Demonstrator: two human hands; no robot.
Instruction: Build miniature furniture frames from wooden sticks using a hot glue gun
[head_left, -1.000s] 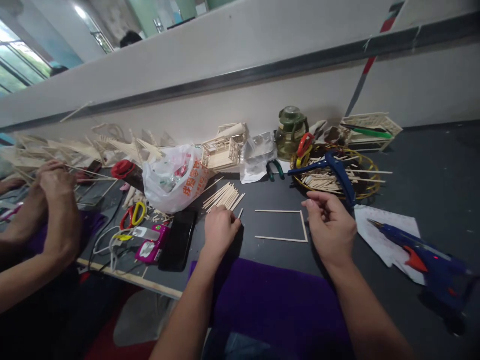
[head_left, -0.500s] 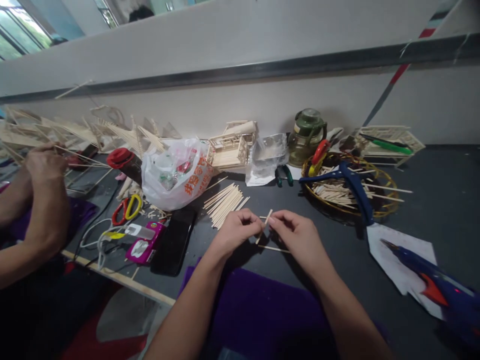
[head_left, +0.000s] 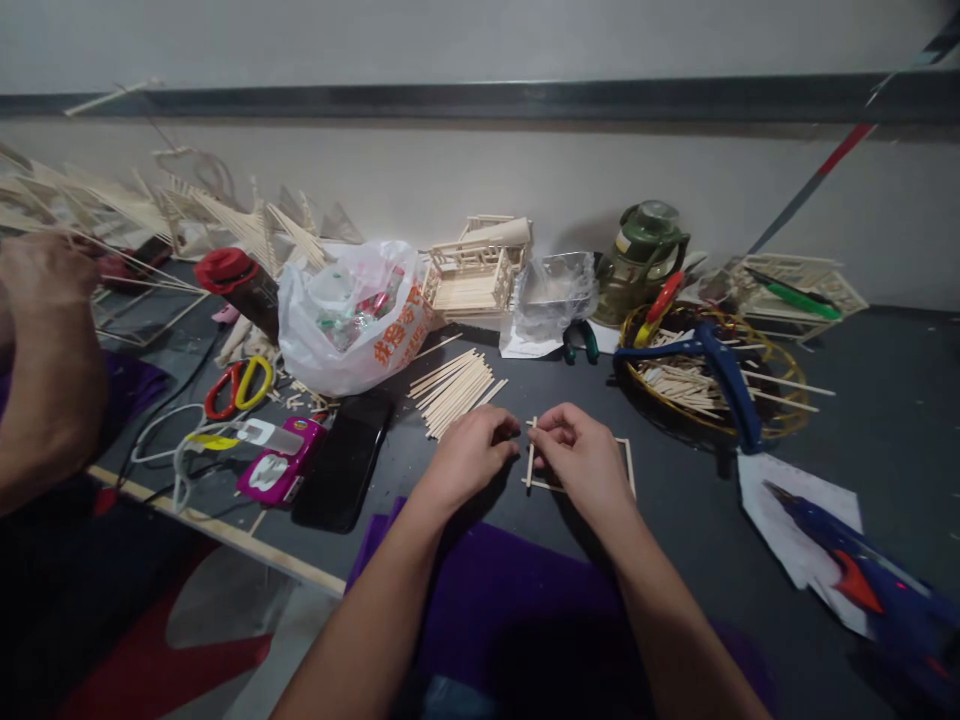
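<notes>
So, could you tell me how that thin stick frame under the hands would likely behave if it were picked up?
The stick frame is made of very slender sticks, so it is probably light and fragile. It may flex or come apart at its corners. Both the left hand and the right hand are at its open side.

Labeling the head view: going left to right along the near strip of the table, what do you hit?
Pink case → black phone → left hand → short wooden stick → right hand → white paper → blue glue gun.
</notes>
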